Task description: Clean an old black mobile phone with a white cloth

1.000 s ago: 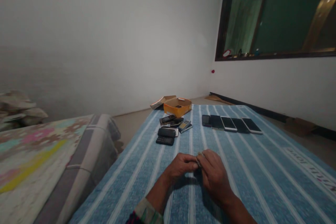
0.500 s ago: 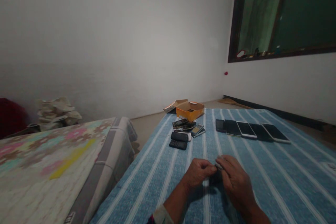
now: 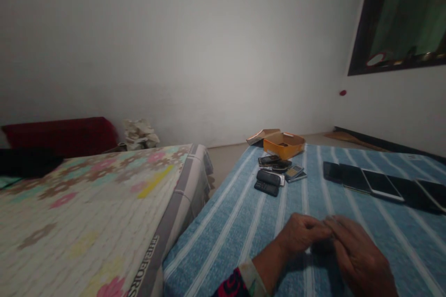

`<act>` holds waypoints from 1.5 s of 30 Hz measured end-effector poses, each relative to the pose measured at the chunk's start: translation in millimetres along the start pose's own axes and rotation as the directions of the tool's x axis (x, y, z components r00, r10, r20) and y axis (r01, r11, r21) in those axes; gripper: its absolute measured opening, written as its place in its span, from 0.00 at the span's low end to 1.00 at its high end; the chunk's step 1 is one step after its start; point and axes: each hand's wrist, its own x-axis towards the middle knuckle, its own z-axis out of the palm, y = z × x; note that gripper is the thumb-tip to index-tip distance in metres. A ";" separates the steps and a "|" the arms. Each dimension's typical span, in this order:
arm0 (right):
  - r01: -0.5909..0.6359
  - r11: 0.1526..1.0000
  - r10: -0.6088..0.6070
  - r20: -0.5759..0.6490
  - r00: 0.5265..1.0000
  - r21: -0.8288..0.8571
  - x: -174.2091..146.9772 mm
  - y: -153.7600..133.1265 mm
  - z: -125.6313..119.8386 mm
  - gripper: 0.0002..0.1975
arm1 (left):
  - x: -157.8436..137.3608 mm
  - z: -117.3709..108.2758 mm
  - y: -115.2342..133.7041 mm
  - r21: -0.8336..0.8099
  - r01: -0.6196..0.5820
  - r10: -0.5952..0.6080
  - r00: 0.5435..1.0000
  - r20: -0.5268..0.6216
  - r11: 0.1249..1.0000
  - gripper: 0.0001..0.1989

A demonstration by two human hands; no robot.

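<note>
My left hand (image 3: 302, 236) and my right hand (image 3: 358, 255) meet low over a blue striped mat (image 3: 237, 222), fingertips pinched together around something small that I cannot make out. Farther up the mat lies a pile of small keypad phones (image 3: 275, 174). A row of several smartphones (image 3: 379, 184) lies flat to its right. An open orange box (image 3: 284, 144) stands at the mat's far edge.
A mattress with a pale floral cover (image 3: 90, 204) lies along the left, with a narrow strip of floor between it and the mat. A dark red cushion (image 3: 62, 134) and crumpled paper (image 3: 139, 132) sit against the back wall. A dark-framed window (image 3: 400, 18) is at upper right.
The view has swung left, so the phones, box and window have slid right and the mattress and red cushion fill more of the left. My hands stay pinched together.
</note>
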 end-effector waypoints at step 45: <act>-0.137 0.970 0.112 0.129 0.985 0.203 -7.3 5.5 -5.4 0.12 | 3.5 -37.0 22.4 0.288 0.057 -0.081 0.994 0.070 0.956 0.24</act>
